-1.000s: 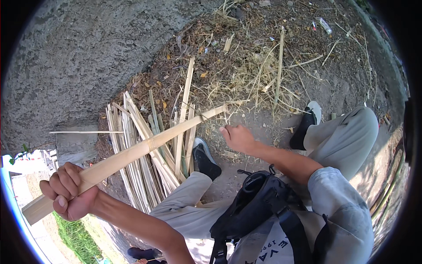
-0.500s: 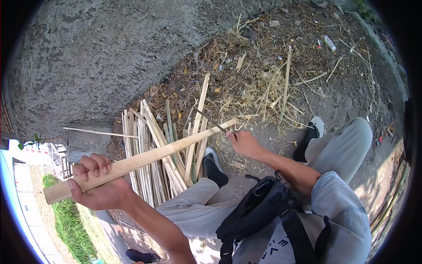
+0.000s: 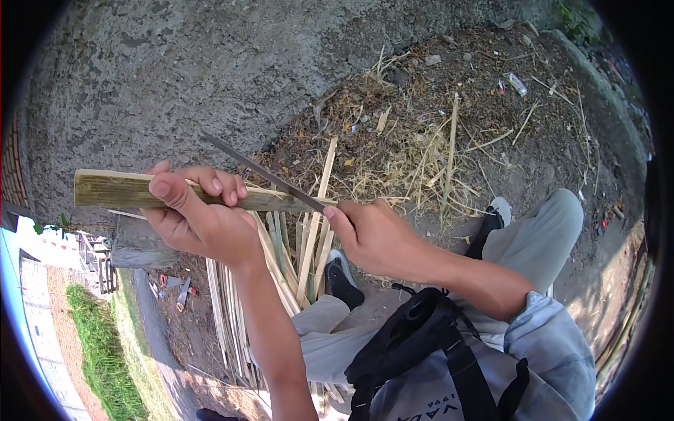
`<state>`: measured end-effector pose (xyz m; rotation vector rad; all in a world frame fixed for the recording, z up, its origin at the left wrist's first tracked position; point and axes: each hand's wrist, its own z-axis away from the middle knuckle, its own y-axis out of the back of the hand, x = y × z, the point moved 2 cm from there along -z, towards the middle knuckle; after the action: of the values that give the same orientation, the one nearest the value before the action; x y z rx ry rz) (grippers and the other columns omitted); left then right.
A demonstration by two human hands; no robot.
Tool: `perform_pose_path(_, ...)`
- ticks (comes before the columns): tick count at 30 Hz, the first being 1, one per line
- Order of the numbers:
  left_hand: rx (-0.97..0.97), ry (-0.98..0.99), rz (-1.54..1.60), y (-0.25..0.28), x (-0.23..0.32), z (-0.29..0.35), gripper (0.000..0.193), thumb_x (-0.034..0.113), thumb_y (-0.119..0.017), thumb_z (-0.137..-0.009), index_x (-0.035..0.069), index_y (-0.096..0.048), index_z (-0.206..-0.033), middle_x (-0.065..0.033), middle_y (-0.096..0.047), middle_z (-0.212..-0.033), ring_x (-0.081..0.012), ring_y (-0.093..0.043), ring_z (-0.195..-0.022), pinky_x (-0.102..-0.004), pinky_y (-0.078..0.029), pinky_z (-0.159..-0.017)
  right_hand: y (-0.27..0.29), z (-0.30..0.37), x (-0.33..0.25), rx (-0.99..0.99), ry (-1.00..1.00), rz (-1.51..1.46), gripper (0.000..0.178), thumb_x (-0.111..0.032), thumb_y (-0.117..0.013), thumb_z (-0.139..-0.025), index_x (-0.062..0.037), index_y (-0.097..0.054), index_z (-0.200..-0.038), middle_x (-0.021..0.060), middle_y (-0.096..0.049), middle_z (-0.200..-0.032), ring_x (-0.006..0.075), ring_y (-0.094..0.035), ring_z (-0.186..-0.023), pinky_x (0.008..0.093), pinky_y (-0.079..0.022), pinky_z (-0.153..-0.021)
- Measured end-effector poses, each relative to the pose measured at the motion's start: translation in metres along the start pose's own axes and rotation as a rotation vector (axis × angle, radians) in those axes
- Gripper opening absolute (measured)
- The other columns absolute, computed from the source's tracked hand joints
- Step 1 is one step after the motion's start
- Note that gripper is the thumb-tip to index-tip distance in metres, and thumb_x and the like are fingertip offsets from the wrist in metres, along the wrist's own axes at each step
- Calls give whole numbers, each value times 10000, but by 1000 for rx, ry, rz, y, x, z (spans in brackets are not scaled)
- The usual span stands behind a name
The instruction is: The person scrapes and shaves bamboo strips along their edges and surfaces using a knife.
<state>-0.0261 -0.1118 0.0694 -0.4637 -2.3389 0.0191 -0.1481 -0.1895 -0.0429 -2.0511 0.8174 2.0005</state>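
Observation:
My left hand [image 3: 210,221] is closed around a flat bamboo slat [image 3: 112,191], with the thumb across its greenish-brown face. The slat lies nearly level, and its squared end juts out to the left of the hand. My right hand [image 3: 372,238] grips a knife with a long, narrow dark blade [image 3: 260,168]; the handle is hidden in the fist. The blade slants up to the left and crosses over the slat's right part, close to the right fist. Whether its edge bites into the bamboo cannot be made out.
A pile of pale bamboo slats [image 3: 225,309] lies below my left forearm, beside my shoe [image 3: 342,281]. Shavings [image 3: 421,154] cover the ground ahead. A rough concrete surface [image 3: 175,70] fills the upper left. Hand tools [image 3: 184,295] lie at left; a black bag [image 3: 400,337] hangs at my front.
The slat has turned from its pale face to its greenish-brown face and has levelled out. My left hand moved up and right. The knife blade swung further left over the slat.

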Motion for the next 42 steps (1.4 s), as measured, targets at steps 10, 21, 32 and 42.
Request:
perform_pose_path(10, 162, -8, 48, -5, 7, 9, 367, 402, -646, -904, 128, -402, -913, -8, -405, -601, -85, -377, -455, -235, -313, -415, -22, 4, 25, 56, 2, 37, 444, -267, -417, -989, 59, -587, -739, 262, -535, -550, 456, -571, -547, 520, -447, -574)
perform_pose_path(21, 260, -96, -40, 3, 7, 9, 358, 378, -647, -907, 86, -446, -960, -4, -394, -618, -79, -376, -493, -237, -314, -438, -39, -1, 59, -35, -175, 22, 467, -298, -403, -990, 58, -614, -774, 293, -580, -631, 478, -602, -659, 541, -480, -690)
perform_pose_path(32, 356, -161, -172, 25, -7, -10, 247, 254, -580, -967, 52, -438, -971, -42, -411, -629, -111, -351, -502, -263, -301, -458, -60, -19, 65, -102, -95, 60, 453, -296, -387, -994, 59, -613, -825, 292, -577, -631, 482, -596, -643, 539, -494, -680)
perform_pose_path(42, 329, -221, -187, 41, -18, -21, 246, 215, -544, -985, 13, -423, -915, -68, -419, -663, -122, -328, -511, -280, -289, -464, -69, -26, 93, -94, -106, 18, 430, -283, -432, -980, 68, -595, -793, 291, -553, -592, 496, -570, -594, 549, -474, -641)
